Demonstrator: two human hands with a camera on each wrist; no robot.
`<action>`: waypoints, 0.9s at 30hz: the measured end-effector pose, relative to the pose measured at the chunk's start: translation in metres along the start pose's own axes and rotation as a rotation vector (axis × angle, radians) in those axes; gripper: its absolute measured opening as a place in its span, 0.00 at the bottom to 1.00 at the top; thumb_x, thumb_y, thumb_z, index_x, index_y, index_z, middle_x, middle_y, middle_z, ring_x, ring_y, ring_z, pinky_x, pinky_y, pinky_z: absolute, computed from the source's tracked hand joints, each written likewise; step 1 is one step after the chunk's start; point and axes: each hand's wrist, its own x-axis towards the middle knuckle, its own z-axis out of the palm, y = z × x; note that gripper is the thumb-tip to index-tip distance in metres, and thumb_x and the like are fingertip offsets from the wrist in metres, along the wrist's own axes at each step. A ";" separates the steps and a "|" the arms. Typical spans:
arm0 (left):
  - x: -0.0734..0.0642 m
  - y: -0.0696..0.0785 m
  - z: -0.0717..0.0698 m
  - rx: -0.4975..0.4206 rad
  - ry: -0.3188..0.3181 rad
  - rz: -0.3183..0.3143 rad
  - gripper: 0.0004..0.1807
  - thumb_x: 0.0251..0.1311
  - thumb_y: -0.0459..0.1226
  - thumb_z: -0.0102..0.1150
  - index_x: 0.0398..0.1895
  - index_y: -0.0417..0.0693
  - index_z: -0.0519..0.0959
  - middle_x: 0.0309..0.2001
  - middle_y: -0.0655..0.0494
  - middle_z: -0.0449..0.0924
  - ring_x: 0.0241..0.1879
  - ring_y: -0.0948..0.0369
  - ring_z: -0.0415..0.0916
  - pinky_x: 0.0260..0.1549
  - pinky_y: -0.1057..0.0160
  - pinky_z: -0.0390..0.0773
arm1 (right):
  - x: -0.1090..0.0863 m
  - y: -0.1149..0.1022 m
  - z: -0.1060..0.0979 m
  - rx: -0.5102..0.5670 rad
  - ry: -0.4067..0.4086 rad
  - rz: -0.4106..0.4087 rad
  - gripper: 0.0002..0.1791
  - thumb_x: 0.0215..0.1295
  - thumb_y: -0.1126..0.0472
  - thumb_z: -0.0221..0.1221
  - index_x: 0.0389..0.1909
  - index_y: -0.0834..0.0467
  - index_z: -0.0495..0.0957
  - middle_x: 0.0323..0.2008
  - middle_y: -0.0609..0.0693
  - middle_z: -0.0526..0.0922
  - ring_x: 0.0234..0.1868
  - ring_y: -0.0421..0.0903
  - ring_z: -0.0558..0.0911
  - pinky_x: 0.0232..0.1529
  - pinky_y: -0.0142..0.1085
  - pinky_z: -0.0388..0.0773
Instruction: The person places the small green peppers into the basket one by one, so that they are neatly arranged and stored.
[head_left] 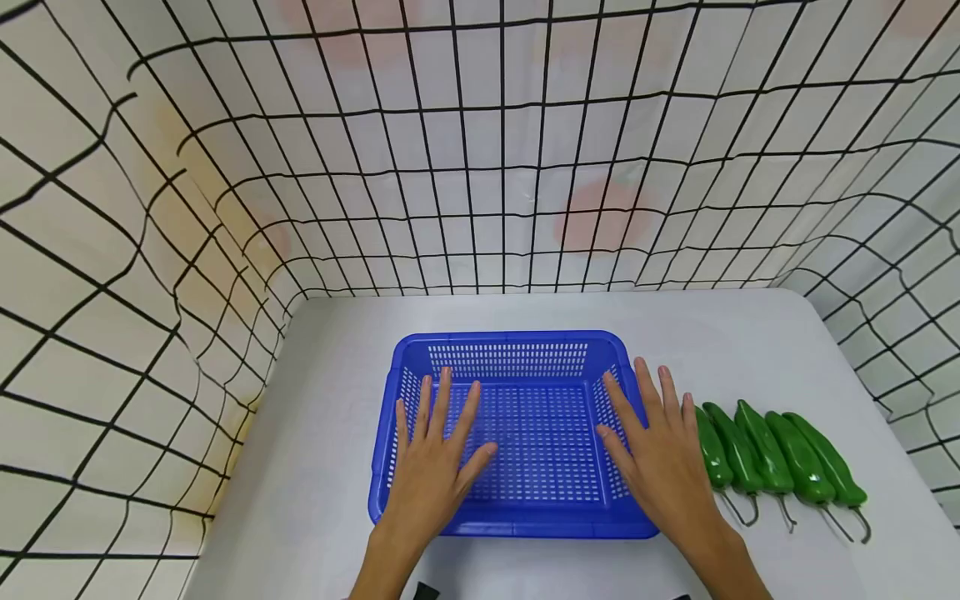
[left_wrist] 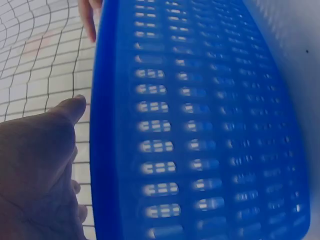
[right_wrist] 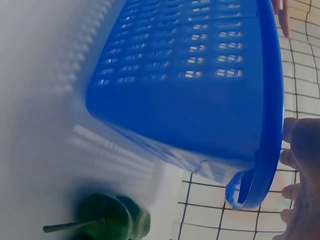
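- A blue plastic basket point(head_left: 525, 450) with slotted sides and floor sits on a white table point(head_left: 322, 417), in front of the person.
- The person's left hand point(head_left: 431, 471) is held over the basket's left part, palm down, fingers spread and straight, grasping nothing.
- The right hand point(head_left: 663, 462) is over the basket's right rim, likewise spread and holding nothing; whether it brushes the rim, I cannot tell.
- Five green peppers point(head_left: 767, 450) are visible on the table to the right of the basket, side by side, stems toward the person. The right hand partly covers the leftmost.
- A black wire grid point(head_left: 502, 169) stands beyond the table.
- The step in hand looks like a ready pose, with no pepper handled yet. Picking one up would call for the right hand to shift rightward, lower and curl its fingers around it.
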 end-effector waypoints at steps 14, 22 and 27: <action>-0.011 -0.033 -0.003 -0.069 -0.003 -0.090 0.41 0.69 0.59 0.49 0.80 0.63 0.47 0.80 0.48 0.33 0.77 0.43 0.32 0.67 0.32 0.35 | -0.007 0.021 0.000 0.019 -0.004 0.052 0.38 0.69 0.51 0.59 0.77 0.52 0.57 0.78 0.61 0.45 0.77 0.62 0.37 0.69 0.64 0.35; -0.019 -0.050 -0.007 -0.137 -0.003 -0.171 0.41 0.69 0.57 0.51 0.80 0.60 0.48 0.80 0.46 0.33 0.77 0.44 0.30 0.68 0.34 0.38 | -0.009 0.033 0.002 0.032 -0.002 0.059 0.39 0.67 0.54 0.61 0.77 0.54 0.57 0.77 0.64 0.47 0.77 0.64 0.39 0.69 0.65 0.38; -0.022 -0.058 -0.008 -0.194 -0.054 -0.237 0.42 0.70 0.58 0.49 0.81 0.62 0.44 0.80 0.45 0.30 0.76 0.40 0.37 0.66 0.34 0.50 | -0.011 0.040 0.005 0.060 -0.024 0.087 0.39 0.69 0.55 0.59 0.77 0.55 0.55 0.76 0.66 0.48 0.77 0.65 0.41 0.70 0.63 0.39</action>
